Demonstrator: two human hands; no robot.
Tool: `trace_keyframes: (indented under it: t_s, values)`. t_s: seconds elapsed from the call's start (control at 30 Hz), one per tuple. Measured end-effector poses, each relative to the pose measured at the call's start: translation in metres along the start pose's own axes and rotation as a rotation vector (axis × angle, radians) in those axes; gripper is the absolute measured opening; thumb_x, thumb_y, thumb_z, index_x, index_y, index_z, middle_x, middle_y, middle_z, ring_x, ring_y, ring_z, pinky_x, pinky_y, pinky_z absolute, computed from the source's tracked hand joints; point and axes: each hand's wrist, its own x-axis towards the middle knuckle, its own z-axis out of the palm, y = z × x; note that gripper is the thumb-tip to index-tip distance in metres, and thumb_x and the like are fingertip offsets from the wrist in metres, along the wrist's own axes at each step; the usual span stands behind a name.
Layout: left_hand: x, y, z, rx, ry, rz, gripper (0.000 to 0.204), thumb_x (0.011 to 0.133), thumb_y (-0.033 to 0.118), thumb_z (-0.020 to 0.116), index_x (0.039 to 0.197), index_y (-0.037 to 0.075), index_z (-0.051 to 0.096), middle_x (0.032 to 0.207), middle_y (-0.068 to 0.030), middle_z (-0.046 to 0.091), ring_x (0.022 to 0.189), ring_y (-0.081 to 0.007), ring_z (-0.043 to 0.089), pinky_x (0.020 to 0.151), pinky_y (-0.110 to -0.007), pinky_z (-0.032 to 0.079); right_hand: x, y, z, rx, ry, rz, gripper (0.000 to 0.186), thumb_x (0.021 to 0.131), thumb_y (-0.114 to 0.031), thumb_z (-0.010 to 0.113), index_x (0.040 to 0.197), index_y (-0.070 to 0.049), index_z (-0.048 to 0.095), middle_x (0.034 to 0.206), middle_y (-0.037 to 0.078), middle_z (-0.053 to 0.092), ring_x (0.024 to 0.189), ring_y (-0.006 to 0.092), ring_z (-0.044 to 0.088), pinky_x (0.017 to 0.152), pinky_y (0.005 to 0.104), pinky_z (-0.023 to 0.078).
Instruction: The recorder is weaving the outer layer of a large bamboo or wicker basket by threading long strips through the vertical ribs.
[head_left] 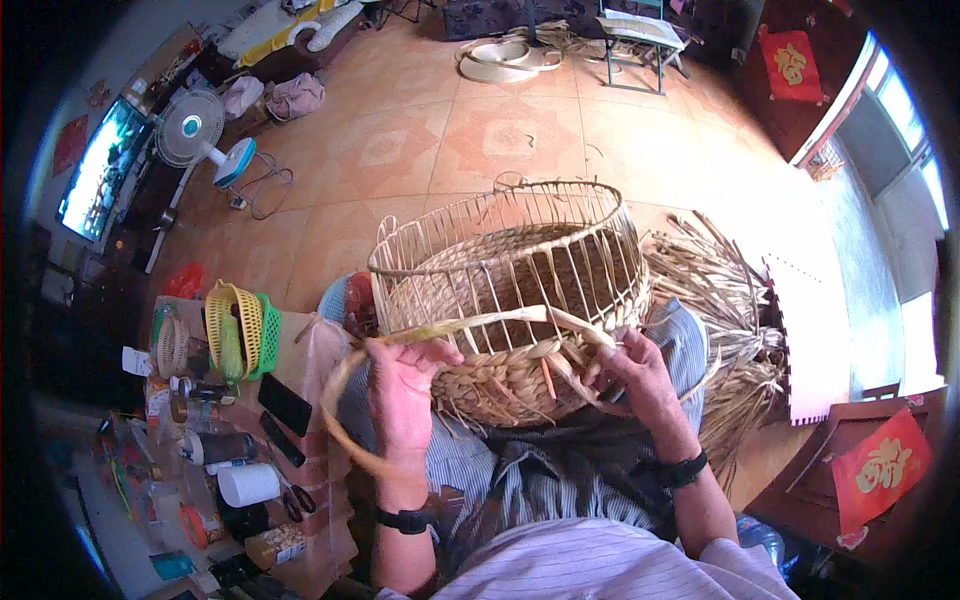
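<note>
A half-woven straw basket (510, 385) rests tilted across my lap, its lower wall thickly braided. Above that, an open row of upright strands reaches a thin rim. My left hand (405, 395), palm turned up, has its fingers loosely curled about a long pale plant-fibre strand (470, 322). From there the strand loops down past my left wrist. At the basket's near right side, my right hand (640, 378) pinches the strand against the braided edge. Its fingertips partly hide the spot where strand and weave meet.
Bundles of dried stalks (725, 300) lie right of the basket. On my left, a low table (325, 480) carries a yellow basket (235, 310), a black phone (285, 404), scissors (297, 500) and a white roll (248, 485). A fan (190, 128) stands farther back; a folding chair (645, 35) is across the floor.
</note>
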Motion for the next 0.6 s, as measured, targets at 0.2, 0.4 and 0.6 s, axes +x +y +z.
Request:
trace_keyframes:
  t_s: [0.2,0.4,0.6]
  values:
    - [-0.002,-0.003,-0.003,-0.221,0.138,-0.081,0.055,0.115,0.051,0.04,0.117,0.002,0.065,0.11,-0.0189,0.075,0.09,-0.0304,0.074,0.088,-0.048,0.06,0.023,-0.031,0.04,-1.204,0.009,-0.201,0.04,0.108,-0.039,0.064,0.098,0.0,0.067,0.072,0.011,0.072,0.066,0.0195,0.073,0.06,0.0376,0.056]
    - [-0.026,-0.006,0.043,0.587,-0.098,-0.026,0.024,0.114,0.023,0.053,0.114,0.002,0.065,0.1,-0.0133,0.075,0.093,-0.0266,0.074,0.09,-0.043,0.059,0.014,-0.016,-0.047,0.28,0.146,0.017,0.033,0.111,-0.033,0.058,0.107,-0.002,0.07,0.081,0.005,0.074,0.06,0.0112,0.064,0.05,0.0245,0.046]
    - [0.004,-0.039,0.091,1.459,-0.405,0.632,0.029,0.088,-0.003,0.07,0.116,0.006,0.074,0.111,-0.0133,0.074,0.11,-0.0344,0.069,0.095,-0.044,0.056,-0.008,-0.014,-0.005,-0.462,-0.004,0.106,0.043,0.097,-0.038,0.081,0.102,0.001,0.067,0.076,0.006,0.068,0.068,0.0129,0.064,0.066,0.0307,0.055]
